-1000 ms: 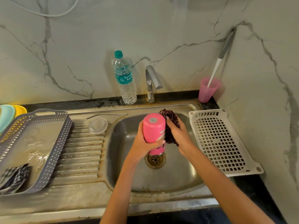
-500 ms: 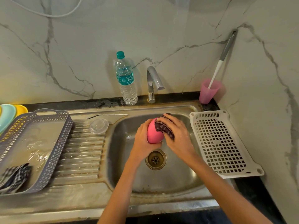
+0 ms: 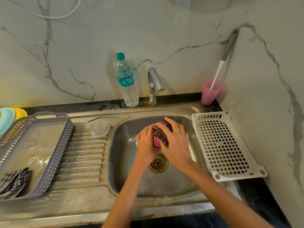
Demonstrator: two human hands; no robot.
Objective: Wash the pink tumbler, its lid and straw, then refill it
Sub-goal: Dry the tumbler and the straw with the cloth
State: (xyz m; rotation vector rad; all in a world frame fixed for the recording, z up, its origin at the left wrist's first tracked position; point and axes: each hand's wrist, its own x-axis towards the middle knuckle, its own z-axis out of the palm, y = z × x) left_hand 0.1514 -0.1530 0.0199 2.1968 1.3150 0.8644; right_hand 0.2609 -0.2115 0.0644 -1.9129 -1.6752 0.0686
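Above the drain (image 3: 158, 162), left hand (image 3: 145, 143) grips pink tumbler (image 3: 157, 143); right hand (image 3: 176, 142) clamps cloth (image 3: 160, 132) over it.

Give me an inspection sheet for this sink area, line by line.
Surface: stainless sink; its drainboard is wet and stained.
Job's things: pink tumbler held over the basin; clear lid on the drainboard; metal straw on the sink ledge behind the lid.
Clutter: water bottle; pink cup holding a brush; grey basket with a checked cloth; white basket; plates at the left edge.
Grippers: left hand grips the pink tumbler; right hand wraps a dark striped cloth over it.
Cables: white cable on the wall, top left.
Surroundings: marble walls; tap, no water seen running.
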